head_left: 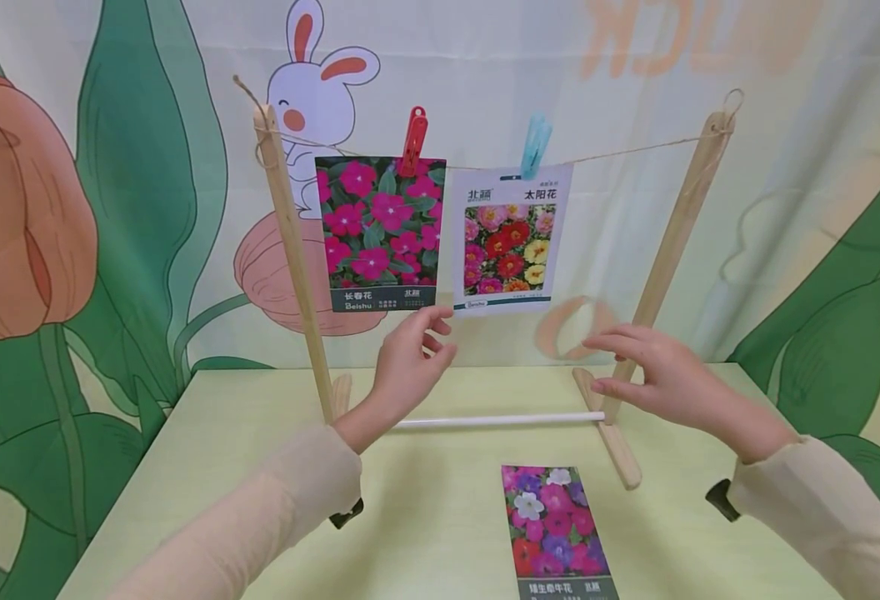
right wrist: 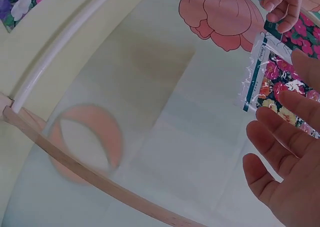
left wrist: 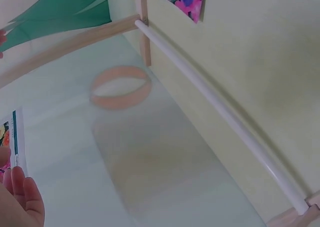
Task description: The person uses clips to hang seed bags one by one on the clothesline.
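Two flower seed packets hang from a twine line (head_left: 635,152). A red clothespin (head_left: 414,142) clips the pink-flower packet (head_left: 383,233), and a light blue clothespin (head_left: 535,148) clips the white-edged packet (head_left: 507,250). My left hand (head_left: 413,354) is at the bottom edge of the pink-flower packet in the head view, fingers loosely bent and holding nothing. To the right, my right hand (head_left: 657,371) is beside the wooden post, fingers spread apart with nothing in them; its fingers also show in the right wrist view. A third packet with purple and pink flowers (head_left: 556,525) lies on the table.
The line is tied between a left wooden post (head_left: 290,242) and a right wooden post (head_left: 680,225), with a white rod (head_left: 500,420) joining them low down. The right post's foot (head_left: 620,454) lies along the table (head_left: 260,500). Behind hangs a printed curtain (head_left: 485,67).
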Available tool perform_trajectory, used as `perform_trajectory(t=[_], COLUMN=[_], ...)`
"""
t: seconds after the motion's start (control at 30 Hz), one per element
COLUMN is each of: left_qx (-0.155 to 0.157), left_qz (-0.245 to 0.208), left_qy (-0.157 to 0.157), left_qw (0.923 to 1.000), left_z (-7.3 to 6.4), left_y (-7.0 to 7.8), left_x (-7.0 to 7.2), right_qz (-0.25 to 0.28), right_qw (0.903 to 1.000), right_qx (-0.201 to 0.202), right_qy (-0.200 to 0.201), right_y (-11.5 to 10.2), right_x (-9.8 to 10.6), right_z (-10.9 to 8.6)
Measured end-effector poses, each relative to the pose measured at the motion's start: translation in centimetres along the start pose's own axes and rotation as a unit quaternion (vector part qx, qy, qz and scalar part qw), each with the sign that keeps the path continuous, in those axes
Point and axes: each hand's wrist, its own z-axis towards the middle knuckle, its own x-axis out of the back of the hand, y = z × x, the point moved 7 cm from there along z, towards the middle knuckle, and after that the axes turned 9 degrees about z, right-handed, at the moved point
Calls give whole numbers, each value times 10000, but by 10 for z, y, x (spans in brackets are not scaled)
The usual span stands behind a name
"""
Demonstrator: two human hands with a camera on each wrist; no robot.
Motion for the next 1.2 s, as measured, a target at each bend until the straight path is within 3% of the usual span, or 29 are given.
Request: perform_trajectory(t=[0.4, 0.63, 0.87, 1.2], left_qx=[204, 205, 210, 124], left_qz=[41, 26, 57, 294], left_qy=[-422, -664, -812, -1054], left_qw=[9989, 9976, 9965, 9939], left_z=[-10, -16, -21, -29], left_y=[-5, -9, -13, -19], left_x=[-14, -24, -32, -43], right_qz=[-6, 41, 3, 152], right_qw=[9997, 10000, 9999, 9996], right_qx=[222, 4, 84, -234], right_qy=[70, -64, 85, -104], right_y=[1, 4, 6, 9], right_x=[-8, -17, -24, -40], right_z=[-14, -22, -31, -42])
